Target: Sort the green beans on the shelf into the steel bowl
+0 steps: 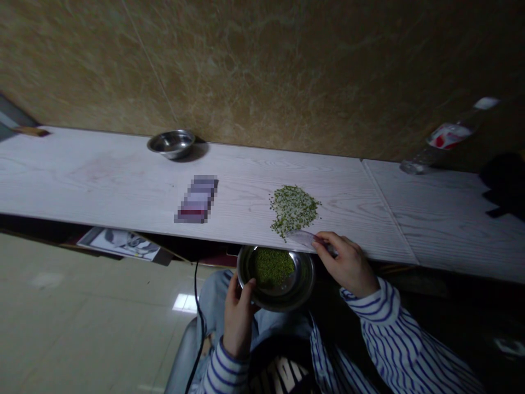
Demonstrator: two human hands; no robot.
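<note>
**Steel bowl held below a heap of green beans and white grains**

A steel bowl (307,285) is gripped at its left rim by the left hand (239,314), with the thumb laid over the edge. It is held just below the front edge of the white wood-grain counter (241,191), above the lap. Small green beans (273,266) are gathered inside, mostly toward the far left part.

By the right hand (348,265), a pale flat-bladed utensil (302,238) is held, with the fingers closed around its handle. Whether it is a spoon or a knife cannot be told. Its blade is placed at the counter edge, beside the near end of a heap (293,209), in which green beans and white grains are mixed.

To the left of the heap, a blurred rectangular object (197,200) is seen. Farther back, a second steel bowl (174,155) is placed near the marbled wall (262,71). At the right, a clear plastic bottle (449,137) with a white cap is seen.
</note>
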